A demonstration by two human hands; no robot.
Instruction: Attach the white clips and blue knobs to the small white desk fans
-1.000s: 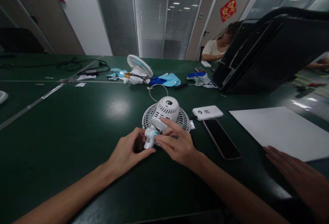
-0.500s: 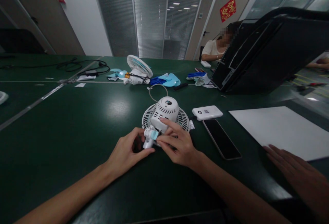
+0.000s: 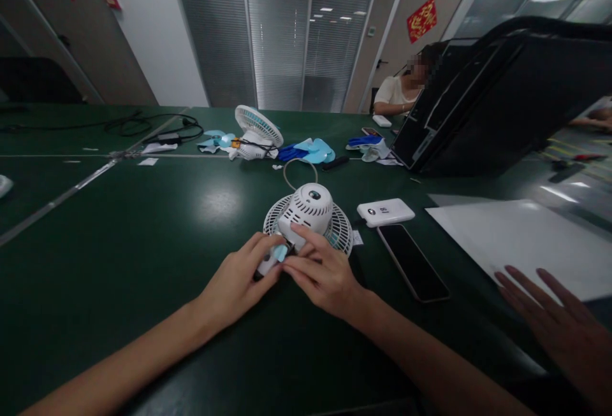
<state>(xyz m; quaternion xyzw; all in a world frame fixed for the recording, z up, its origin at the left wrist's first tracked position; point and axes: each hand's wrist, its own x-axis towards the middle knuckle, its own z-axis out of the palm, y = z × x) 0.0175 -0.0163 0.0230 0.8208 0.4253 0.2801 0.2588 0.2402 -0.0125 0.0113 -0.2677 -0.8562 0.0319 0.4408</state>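
Observation:
A small white fan [image 3: 310, 204] lies face down on the dark green table, its round grille under the motor housing. At its near left side is a white bracket [image 3: 268, 264] with a light-blue knob [image 3: 280, 252]. My left hand [image 3: 239, 276] is closed around this bracket, thumb at the front and fingers over the top, hiding much of it. My right hand [image 3: 325, 269] rests against the fan, with the forefinger on the motor housing. Its thumb and other fingers are bent together close beside the knob; the exact contact there is hidden.
A white power bank [image 3: 386, 211] and a phone [image 3: 414, 263] lie to the right. Beyond them, another person's hand [image 3: 554, 314] touches white sheets [image 3: 516, 237]. Behind stand another fan [image 3: 258, 132], blue blades [image 3: 315, 150], gloves [image 3: 368, 145] and a large black case [image 3: 502, 104].
My left hand has closed in over the bracket, which now sits lower and more covered. My right hand has shifted slightly left. The other person's fingers have spread over the white sheets.

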